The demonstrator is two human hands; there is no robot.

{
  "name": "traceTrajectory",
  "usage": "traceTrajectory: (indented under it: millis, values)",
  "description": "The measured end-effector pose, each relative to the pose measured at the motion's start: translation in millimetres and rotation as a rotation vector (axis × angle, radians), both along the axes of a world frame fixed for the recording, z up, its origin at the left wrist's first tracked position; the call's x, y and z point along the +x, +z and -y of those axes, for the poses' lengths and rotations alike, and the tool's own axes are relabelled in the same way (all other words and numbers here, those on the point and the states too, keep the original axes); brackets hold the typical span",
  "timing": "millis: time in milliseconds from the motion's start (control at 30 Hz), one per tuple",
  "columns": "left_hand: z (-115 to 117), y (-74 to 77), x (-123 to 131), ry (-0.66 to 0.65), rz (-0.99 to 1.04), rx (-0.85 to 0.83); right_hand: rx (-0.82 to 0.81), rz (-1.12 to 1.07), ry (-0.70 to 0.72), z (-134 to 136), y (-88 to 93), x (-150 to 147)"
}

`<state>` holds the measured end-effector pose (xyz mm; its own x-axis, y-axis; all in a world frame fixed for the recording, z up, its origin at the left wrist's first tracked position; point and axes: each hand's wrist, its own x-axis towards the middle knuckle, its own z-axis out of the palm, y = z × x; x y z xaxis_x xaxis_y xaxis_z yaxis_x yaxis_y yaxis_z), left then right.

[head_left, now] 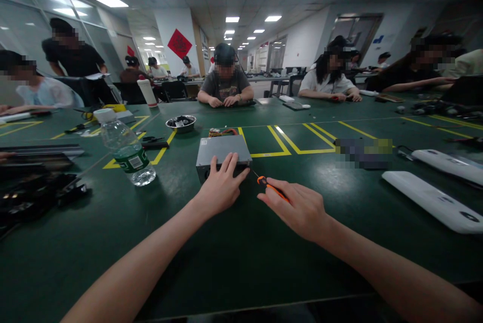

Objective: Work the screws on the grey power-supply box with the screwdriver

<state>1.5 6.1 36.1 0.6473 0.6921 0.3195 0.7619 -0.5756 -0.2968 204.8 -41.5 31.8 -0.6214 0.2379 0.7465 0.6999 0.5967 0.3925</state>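
A grey metal computer power supply (209,151) sits on the green table straight ahead of me, a bundle of coloured cables (223,132) behind it. My left hand (222,184) rests on its top and near side, fingers spread. In my right hand (298,207) is a screwdriver (277,192) with an orange and black handle, gripped from above. Its thin shaft points up and left toward the power supply's right front corner. Whether the tip touches the case, I cannot tell.
Left of the power supply stands a water bottle (130,154), with a metal bowl (181,123) of small parts farther back. Dark parts (41,187) lie at far left. White elongated devices (430,199) are on the right. A person (226,81) sits opposite.
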Motion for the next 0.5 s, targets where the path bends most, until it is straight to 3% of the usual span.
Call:
traceTrajectory:
  millis: [267,500]
  values:
    - [0.1,-3.7,1.8,0.014,0.010,-0.010,-0.033,0.016,0.027,0.8,-3.5,-3.6]
    - [1.6,-2.2,2.7,0.025,-0.014,-0.012,-0.007,-0.046,-0.032,-1.7,0.1,1.0]
